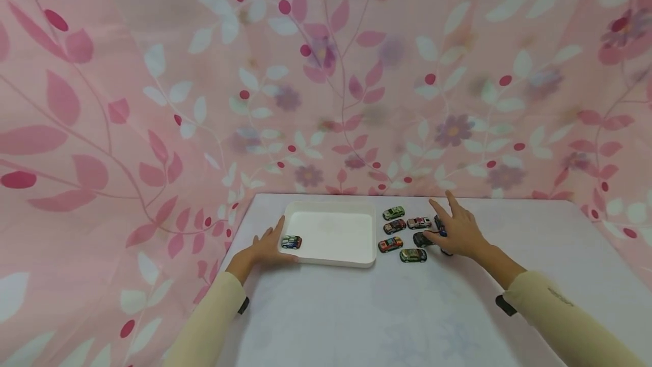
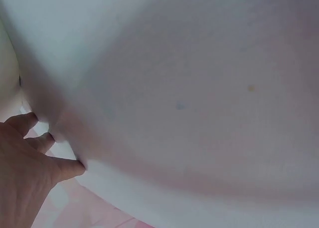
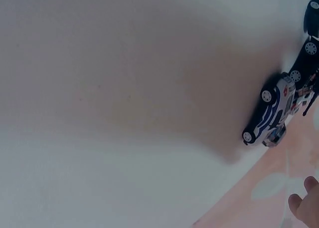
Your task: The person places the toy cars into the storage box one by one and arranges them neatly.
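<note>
My left hand [image 1: 265, 248] rests at the left front corner of a white rectangular tray [image 1: 333, 234], fingers spread along its side and thumb along the front. One white-and-blue toy car [image 1: 291, 242] sits inside the tray at the left. Over the right part of a group of toy cars is my right hand [image 1: 460, 231], fingers spread, its thumb overlapping a dark car [image 1: 421, 239]. A dark blue car [image 1: 439, 224] is partly hidden behind this hand. In the right wrist view, a white-and-blue car [image 3: 271, 111] stands beside other cars, with fingertips [image 3: 310, 203] at the lower right.
Between tray and right hand lie a green car [image 1: 394, 213], a dark red car [image 1: 394, 226], a white-and-red car [image 1: 419, 223], an orange car [image 1: 390, 244] and a green-yellow car [image 1: 413, 255]. The white table [image 1: 351, 310] ends at a pink floral cloth [image 1: 331, 101] behind.
</note>
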Demonstrator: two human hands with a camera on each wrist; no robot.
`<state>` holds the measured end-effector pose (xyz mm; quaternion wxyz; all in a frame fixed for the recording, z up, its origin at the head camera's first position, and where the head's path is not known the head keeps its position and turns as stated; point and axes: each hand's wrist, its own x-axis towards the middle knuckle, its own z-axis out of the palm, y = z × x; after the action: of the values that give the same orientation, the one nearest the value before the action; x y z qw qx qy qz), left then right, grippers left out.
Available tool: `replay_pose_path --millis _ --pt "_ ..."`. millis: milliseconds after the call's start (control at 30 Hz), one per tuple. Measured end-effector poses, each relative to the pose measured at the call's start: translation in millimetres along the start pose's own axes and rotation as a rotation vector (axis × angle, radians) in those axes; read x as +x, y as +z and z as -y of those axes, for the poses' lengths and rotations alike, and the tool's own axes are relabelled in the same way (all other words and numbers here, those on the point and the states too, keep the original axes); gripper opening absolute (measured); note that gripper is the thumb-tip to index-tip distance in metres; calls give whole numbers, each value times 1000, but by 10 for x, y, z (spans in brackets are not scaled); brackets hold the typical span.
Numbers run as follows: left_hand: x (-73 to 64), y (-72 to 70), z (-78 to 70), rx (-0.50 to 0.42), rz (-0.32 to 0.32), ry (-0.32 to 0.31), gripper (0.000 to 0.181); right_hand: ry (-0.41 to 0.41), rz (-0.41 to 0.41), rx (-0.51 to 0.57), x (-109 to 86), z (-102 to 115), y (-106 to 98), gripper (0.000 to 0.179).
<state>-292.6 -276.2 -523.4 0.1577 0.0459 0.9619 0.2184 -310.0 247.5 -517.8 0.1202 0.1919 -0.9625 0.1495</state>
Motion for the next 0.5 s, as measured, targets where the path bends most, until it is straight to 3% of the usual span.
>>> replay_pose_path --millis 333,500 --pt "10 23 0 -2 -20 -1 139 -19 16 -25 -52 114 29 90" --pt "-11 45 6 1 -29 4 138 -67 15 -10 -117 151 87 87"
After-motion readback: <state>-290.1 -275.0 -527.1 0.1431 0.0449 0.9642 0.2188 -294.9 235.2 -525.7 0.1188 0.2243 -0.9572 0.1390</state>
